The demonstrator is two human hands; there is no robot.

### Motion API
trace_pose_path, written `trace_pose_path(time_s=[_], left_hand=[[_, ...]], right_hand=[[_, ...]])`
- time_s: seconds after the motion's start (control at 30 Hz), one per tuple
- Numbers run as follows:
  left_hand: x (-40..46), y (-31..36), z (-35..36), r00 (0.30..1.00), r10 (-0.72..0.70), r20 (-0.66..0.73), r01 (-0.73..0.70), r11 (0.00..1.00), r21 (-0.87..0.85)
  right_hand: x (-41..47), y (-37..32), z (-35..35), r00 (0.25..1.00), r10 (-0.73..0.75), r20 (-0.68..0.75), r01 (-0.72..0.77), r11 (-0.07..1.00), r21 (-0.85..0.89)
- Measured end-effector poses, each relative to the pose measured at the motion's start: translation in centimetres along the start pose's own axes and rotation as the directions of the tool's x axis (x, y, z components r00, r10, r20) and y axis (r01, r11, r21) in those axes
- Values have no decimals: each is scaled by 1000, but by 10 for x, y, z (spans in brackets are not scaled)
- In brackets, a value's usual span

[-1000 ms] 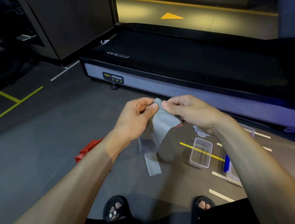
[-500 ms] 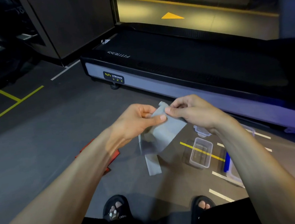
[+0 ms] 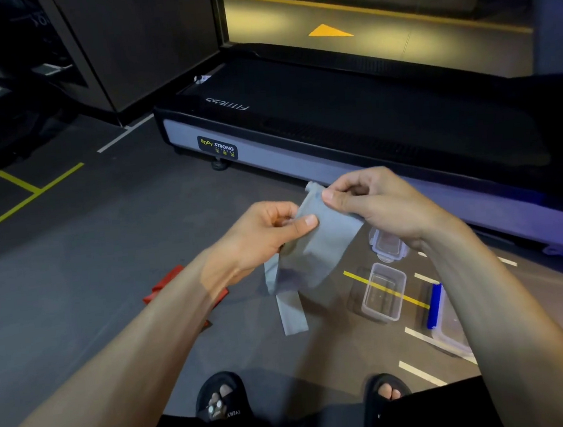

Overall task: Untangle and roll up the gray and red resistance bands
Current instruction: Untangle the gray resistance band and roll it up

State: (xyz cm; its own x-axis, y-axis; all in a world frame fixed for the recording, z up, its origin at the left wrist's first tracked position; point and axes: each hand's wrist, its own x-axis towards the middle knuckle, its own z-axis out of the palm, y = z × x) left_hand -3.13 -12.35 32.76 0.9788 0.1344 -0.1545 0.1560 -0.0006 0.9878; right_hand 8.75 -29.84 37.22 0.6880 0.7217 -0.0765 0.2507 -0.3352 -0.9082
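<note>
The gray resistance band (image 3: 314, 254) hangs in the air between both hands, its folded top bunched up and a loose tail dangling toward the floor. My left hand (image 3: 261, 235) pinches the band's left edge with thumb and fingers. My right hand (image 3: 374, 201) pinches the upper right corner, a little higher than the left. The red band (image 3: 167, 284) lies on the dark floor at the left, mostly hidden behind my left forearm.
A treadmill (image 3: 334, 133) runs across the floor just beyond my hands. An open clear plastic box (image 3: 384, 293), its lid (image 3: 386, 243) and a bigger container with a blue edge (image 3: 442, 311) sit on the floor at the right. My sandalled feet show at the bottom.
My right hand has lifted its corner of the gray band slightly up and to the right, and my left thumb has slid along the band. The folded part now looks wider.
</note>
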Motion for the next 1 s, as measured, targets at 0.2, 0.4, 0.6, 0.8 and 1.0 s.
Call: trace_pose_path(time_s=[0.2, 0.4, 0.6, 0.8, 1.0], left_hand=[[-1, -3, 2, 998, 61, 0, -61, 998, -23], [-1, -9, 10, 998, 62, 27, -58, 992, -111], [1, -12, 8, 998, 53, 32, -48, 987, -154], [-1, -3, 3, 995, 95, -44, -97, 994, -50], [-4, 2, 1, 987, 130, -90, -135, 990, -49]], right_hand=[[-2, -13, 0, 995, -103, 7, 103, 995, -12], [0, -15, -1, 987, -162, 13, 163, 987, -3], [-2, -11, -8, 988, -154, -26, 153, 987, -45], [-1, 0, -11, 995, -51, -83, 47, 997, -60], [1, 4, -9, 992, 60, -107, -57, 998, 32]])
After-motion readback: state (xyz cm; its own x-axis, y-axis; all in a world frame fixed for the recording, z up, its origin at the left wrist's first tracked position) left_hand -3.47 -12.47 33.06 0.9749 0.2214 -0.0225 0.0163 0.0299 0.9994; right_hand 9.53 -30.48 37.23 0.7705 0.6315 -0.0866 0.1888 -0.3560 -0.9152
